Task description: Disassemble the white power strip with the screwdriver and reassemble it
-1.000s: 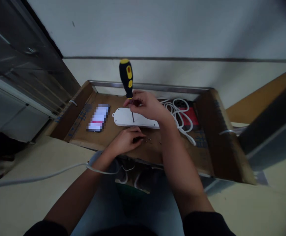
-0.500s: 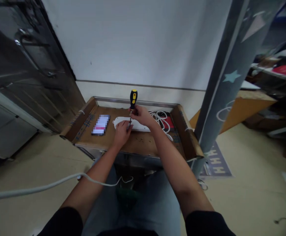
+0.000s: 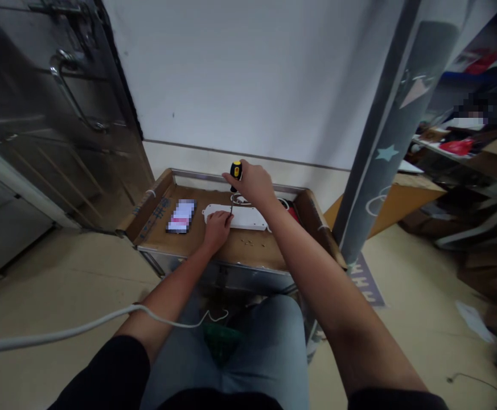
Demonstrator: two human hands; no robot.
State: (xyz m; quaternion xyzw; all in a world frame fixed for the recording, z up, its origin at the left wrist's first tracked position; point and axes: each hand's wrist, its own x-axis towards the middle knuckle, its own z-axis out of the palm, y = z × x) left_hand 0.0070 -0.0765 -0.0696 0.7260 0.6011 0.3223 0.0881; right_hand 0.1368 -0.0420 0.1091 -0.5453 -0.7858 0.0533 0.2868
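A black and yellow screwdriver (image 3: 236, 169) stands nearly upright, its handle gripped by my right hand (image 3: 254, 183). Its thin shaft points down to a long white power strip (image 3: 250, 217) lying on the cardboard. My left hand (image 3: 217, 229) holds the strip near its left end, fingers curled over it beside the shaft's tip. The very tip is too small to make out. Several small screws (image 3: 248, 243) lie loose in front of the strip. The strip's white cord (image 3: 240, 199) is coiled behind it, partly hidden by my right hand.
A phone (image 3: 181, 216) lies left of the strip. Something red (image 3: 292, 212) sits at the right, mostly behind my forearm. Raised cardboard sides (image 3: 320, 225) edge the work surface. A metal post (image 3: 372, 136) stands to the right, and a white cable (image 3: 81, 327) crosses my left forearm.
My right hand has moved up from the screwdriver's shaft to its handle. The left hand stays on the power strip. The view has shifted slightly to the right.
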